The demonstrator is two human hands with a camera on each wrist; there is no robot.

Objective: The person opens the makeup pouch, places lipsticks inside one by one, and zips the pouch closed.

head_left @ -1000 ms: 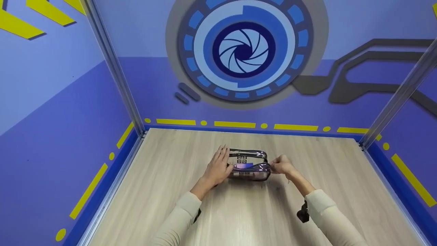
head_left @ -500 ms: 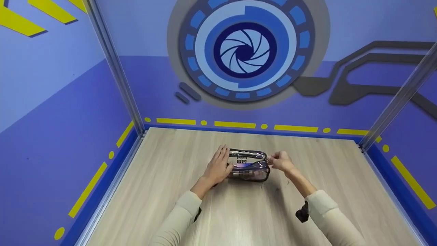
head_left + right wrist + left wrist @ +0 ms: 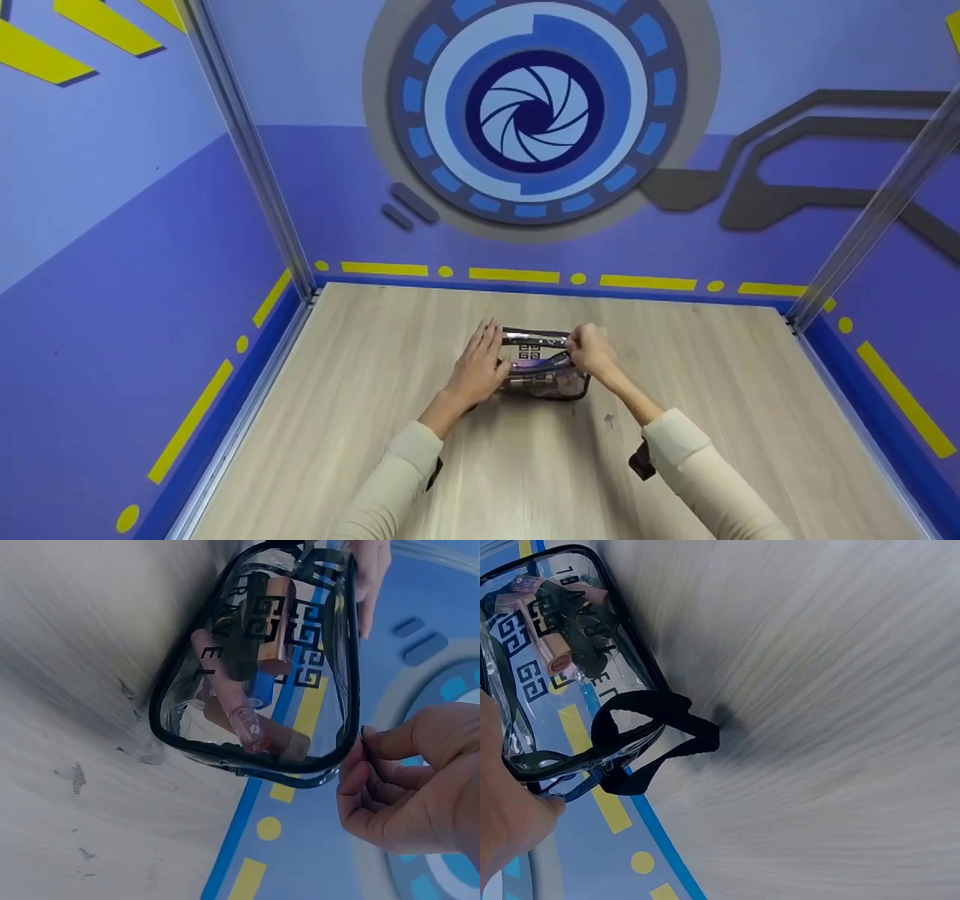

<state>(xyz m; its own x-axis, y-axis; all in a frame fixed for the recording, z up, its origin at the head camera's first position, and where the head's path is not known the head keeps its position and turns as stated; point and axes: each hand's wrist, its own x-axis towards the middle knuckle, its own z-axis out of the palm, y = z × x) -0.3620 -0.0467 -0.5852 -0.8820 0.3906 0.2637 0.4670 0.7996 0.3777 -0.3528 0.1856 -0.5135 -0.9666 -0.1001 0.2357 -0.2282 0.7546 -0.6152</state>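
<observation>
A clear travel pouch [image 3: 546, 388] with black piping stands upright on the table, its top gaping in the middle. My left hand [image 3: 472, 373] holds the pouch's left end, fingers laid over the top and thumb at the near rim. At the right end, my right hand [image 3: 592, 351] is at the top edge. In the right wrist view, its thumb and forefinger pinch a small dark zip pull [image 3: 364, 733], mostly hidden by the fingertips. Through the plastic show a pink lip gloss tube [image 3: 227, 686], a copper-coloured tube [image 3: 277, 622] and other cosmetics. A black strap loop [image 3: 637, 701] hangs off the left end.
The pouch rests on a pale wood-grain table [image 3: 517, 472]. Blue printed panels [image 3: 322, 187] enclose the back and sides, with metal posts [image 3: 259, 157] at the corners. Dark scuff marks [image 3: 79, 778] show on the tabletop.
My right hand has moved left and slightly up, from beside the pouch's right end to over its top right corner. The left hand has stayed in place.
</observation>
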